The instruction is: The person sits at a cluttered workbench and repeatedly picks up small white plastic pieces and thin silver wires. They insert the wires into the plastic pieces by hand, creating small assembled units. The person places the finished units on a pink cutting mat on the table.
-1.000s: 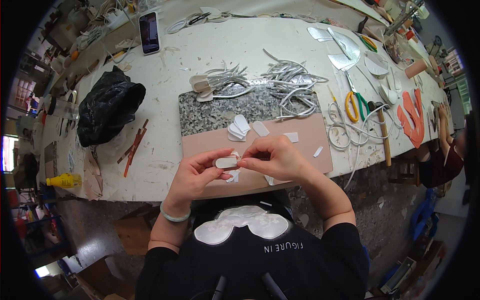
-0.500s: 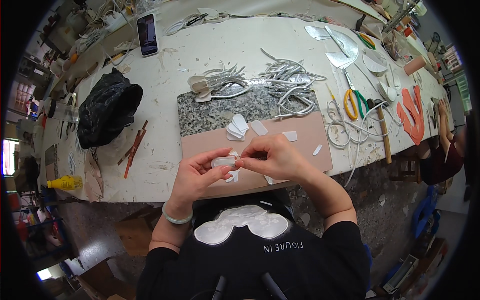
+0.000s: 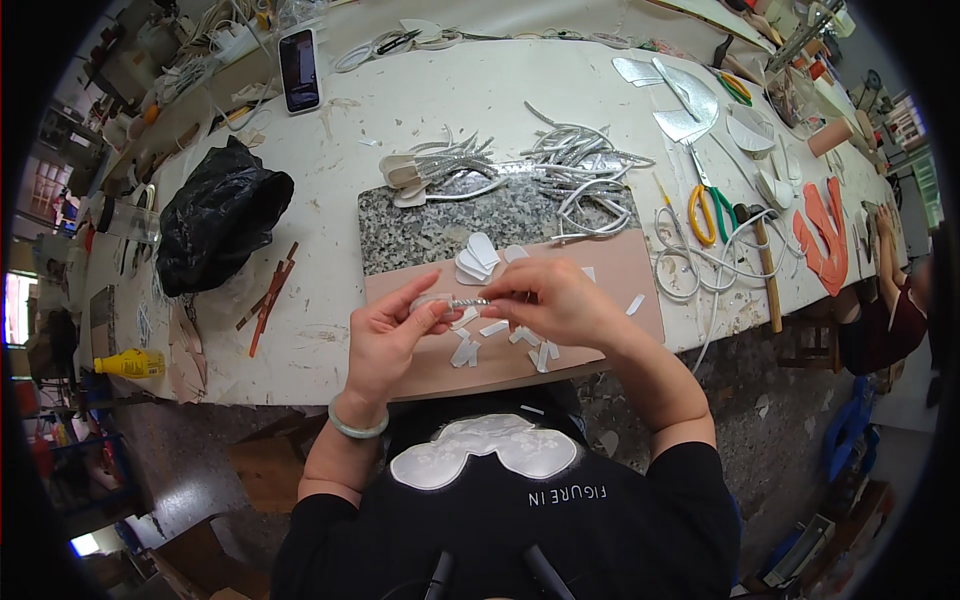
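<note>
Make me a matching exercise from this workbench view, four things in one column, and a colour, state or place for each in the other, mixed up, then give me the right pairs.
Column one:
1. Hammer
2. Left hand
3. Plastic bag
4. Smartphone

Column two:
A. Black and crumpled
B. Near the far edge, left of centre, with a dark screen
C. Brown-handled, lying on the right
D. Pinching a small whitish piece

Right pairs: 1-C, 2-D, 3-A, 4-B

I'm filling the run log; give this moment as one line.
left hand: holds white tab | right hand: pinches silvery strip | pink mat: white scraps
</note>
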Demonstrator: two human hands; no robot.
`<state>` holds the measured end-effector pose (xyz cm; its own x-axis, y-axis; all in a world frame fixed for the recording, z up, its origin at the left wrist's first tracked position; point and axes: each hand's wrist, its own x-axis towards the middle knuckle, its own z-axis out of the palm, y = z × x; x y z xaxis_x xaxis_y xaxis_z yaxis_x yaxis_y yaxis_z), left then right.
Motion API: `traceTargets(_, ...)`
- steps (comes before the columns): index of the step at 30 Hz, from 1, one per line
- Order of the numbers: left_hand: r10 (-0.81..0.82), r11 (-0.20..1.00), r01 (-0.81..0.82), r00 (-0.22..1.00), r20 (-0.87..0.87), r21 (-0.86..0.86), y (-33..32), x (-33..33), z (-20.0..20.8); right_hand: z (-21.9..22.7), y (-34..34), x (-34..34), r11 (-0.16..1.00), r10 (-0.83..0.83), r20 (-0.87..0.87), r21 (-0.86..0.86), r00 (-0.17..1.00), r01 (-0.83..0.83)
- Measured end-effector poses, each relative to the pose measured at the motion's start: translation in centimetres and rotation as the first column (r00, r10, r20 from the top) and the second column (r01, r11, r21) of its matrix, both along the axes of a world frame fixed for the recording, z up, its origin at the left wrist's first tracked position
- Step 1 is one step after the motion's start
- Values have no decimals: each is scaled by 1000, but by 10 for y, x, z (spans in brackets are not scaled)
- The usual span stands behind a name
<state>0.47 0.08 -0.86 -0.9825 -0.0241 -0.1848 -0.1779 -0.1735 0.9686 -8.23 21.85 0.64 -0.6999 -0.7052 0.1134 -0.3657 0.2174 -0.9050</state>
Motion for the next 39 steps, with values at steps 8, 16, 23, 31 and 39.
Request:
traceTargets(8,39,990,-56,991,-126,-132,-32,-52,-13,-12,-45,-84,971,-81,-313,190,946,146)
traceTargets(16,100,864,-161,984,-151,-477,-38,-44,-36,-54,-67,-124,891,-77,-590,320,803,321)
traceTargets(23,-202,709,-32,948,-247,-705,-9,-52,-19,-13,3,-113,909,-243,-622,122,745,399)
traceTargets(31,-558,563,63,764,-323,-824,8,-94,-36,-9,61,-86,844,-161,-446,400,881,357)
traceTargets(39,-436,578,-11,841,-320,-816,-7,-61,-18,-35,66,-66,874,-226,-399,321,889,366)
